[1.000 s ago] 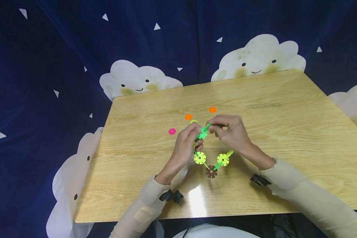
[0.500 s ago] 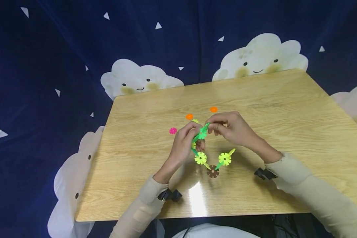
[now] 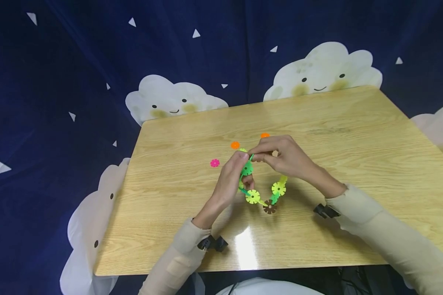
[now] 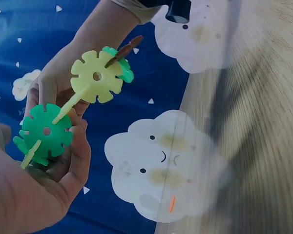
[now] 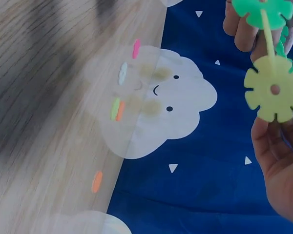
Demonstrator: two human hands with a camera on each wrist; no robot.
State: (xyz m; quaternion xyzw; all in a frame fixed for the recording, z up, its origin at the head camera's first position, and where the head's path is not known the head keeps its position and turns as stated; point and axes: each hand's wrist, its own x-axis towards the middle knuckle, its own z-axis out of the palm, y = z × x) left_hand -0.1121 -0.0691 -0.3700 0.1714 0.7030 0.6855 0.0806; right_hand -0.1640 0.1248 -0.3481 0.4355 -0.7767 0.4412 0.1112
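A chain of notched plastic discs slotted together hangs between the two hands above the table. In the head view it shows a green disc [image 3: 247, 168], a lower yellow disc [image 3: 252, 196], a brown disc [image 3: 270, 207] at the bottom and another yellow disc [image 3: 278, 189] on the right-hand end. My left hand [image 3: 229, 178] grips the green upper part, thumb on top, hiding some discs. With thumb and index finger, my right hand [image 3: 289, 157] pinches a green disc edge-on [image 3: 251, 157], right at the left thumb. Fingers cover where these green pieces meet.
Loose discs lie on the wooden table [image 3: 162, 205] beyond the hands: a pink disc [image 3: 215, 163], an orange disc [image 3: 235, 145], another orange disc [image 3: 264, 135] and a yellow-green disc [image 3: 243, 150]. A pale disc [image 5: 122, 73] shows in the right wrist view. Behind hangs a dark blue curtain [image 3: 177, 53].
My right hand has moved left to meet the left thumb, partly covering the farther orange disc. The chain's free right end has swung up slightly, and the brown disc has shifted right.
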